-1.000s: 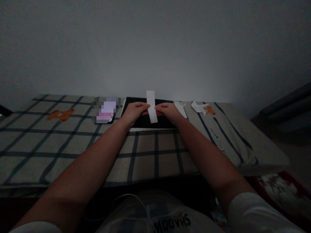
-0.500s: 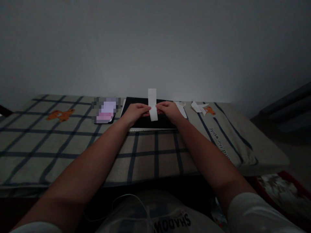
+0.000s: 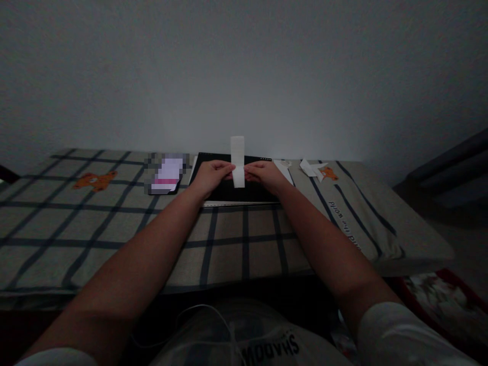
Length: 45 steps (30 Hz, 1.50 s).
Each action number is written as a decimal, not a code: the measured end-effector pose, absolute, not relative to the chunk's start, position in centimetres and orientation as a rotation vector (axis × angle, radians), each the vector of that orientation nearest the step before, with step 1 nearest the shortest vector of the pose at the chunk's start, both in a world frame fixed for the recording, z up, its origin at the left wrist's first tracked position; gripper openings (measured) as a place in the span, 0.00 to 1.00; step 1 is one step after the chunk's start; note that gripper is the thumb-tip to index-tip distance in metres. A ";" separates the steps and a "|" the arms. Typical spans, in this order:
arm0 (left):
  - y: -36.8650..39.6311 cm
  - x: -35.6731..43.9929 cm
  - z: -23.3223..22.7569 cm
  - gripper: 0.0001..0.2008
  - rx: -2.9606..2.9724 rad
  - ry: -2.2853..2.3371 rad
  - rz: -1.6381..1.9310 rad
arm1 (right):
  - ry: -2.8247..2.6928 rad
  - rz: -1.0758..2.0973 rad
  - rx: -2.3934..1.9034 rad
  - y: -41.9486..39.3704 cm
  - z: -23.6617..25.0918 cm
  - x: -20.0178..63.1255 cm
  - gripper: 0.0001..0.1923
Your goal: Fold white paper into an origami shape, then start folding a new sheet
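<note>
Long, narrow white paper strip, smooth and matt
The flat black rectangular cover looks smooth and matt, its exact material hard to tell; the folded white paper scrap is matt with crisp creases; the beige cloth with dark blue checks looks woven, dull and slightly wrinkled; the pale grey wall looks matt and fairly smooth; the white short sleeve is soft, unshiny cloth; the thin white cable looks like smooth plastic
</note>
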<state>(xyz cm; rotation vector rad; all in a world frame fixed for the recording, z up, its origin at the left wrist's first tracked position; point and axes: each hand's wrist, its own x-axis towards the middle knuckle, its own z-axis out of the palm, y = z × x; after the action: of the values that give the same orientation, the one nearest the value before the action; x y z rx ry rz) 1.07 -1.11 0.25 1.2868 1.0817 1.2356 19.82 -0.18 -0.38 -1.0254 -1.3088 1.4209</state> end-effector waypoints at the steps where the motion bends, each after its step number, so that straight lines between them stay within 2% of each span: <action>1: -1.1 1.1 0.2 0.09 1.282 1.078 1.226 | -1.308 1.416 -1.031 -0.2 -0.4 19.8 0.03; 12: -0.5 1.0 -0.6 0.09 1.182 1.019 1.115 | -1.297 1.273 -1.044 -0.1 -0.3 19.5 0.03; 24: -1.3 1.1 0.5 0.07 1.267 1.131 1.210 | -1.293 1.455 -1.016 -0.1 -0.5 19.9 0.02; 36: -0.8 1.1 -0.1 0.09 1.205 1.072 1.119 | -1.303 1.288 -1.062 0.2 -0.5 19.7 0.05; 45: -1.3 1.2 0.4 0.08 1.262 1.153 1.213 | -1.327 1.454 -1.043 -0.3 -0.3 19.8 0.04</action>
<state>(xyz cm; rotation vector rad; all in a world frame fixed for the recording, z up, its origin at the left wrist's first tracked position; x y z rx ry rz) 1.17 -1.27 0.44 1.2623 1.1531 1.2131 19.85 -0.28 -0.28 -1.0433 -1.3269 1.4542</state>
